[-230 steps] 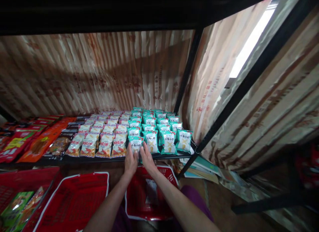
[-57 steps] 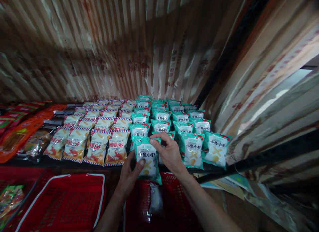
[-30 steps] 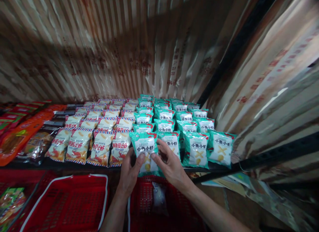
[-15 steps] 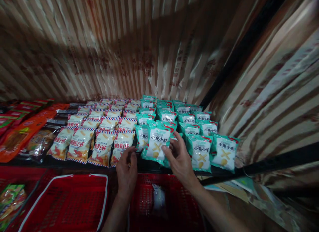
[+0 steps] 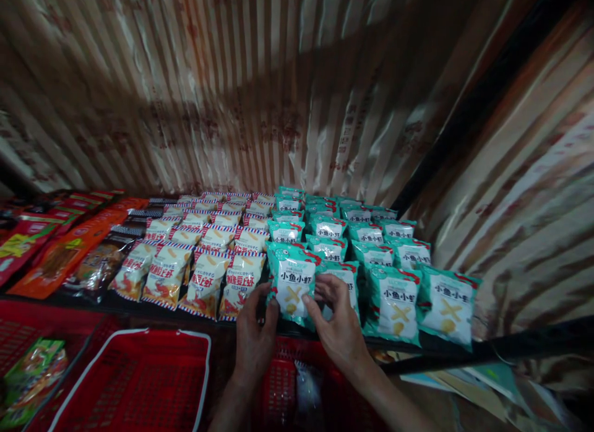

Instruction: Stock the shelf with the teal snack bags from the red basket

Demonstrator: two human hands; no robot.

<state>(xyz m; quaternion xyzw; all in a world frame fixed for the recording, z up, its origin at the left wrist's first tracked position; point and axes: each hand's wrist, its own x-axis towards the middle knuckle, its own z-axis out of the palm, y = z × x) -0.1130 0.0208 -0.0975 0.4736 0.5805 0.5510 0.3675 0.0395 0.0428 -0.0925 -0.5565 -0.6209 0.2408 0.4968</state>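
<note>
Two hands (image 5: 341, 336); three red baskets (image 5: 139, 382); front row: four teal packets (image 5: 293, 280), four white packets (image 5: 244, 280).

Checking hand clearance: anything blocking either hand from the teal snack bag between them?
Nothing visible. The left hand is at the bag's left edge; the right hand has its thumb over the lower right side.

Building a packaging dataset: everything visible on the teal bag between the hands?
The teal bag has a white front panel, dark Chinese lettering, crossed yellow sticks pictured below and glossy, plastic-like film. It looks unopened, roughly upright, facing the camera near the front of the shelf. The left grip seems to touch its left edge; the right grip has a thumb on its front.
</note>
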